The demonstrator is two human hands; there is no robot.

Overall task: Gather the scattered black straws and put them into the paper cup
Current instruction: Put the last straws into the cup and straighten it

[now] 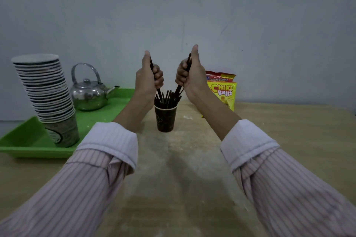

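Note:
A dark paper cup stands upright in the middle of the wooden table, with several black straws sticking out of its top. My left hand is above the cup's left side, fist closed around black straws whose lower ends reach down into the cup. My right hand is above the cup's right side, also closed around black straws that slant down into the cup. Both thumbs point up. No loose straws show on the table.
A green tray at the left carries a tall leaning stack of paper cups and a metal kettle. Yellow snack bags lean against the wall just right of my right hand. The wooden table runs toward me.

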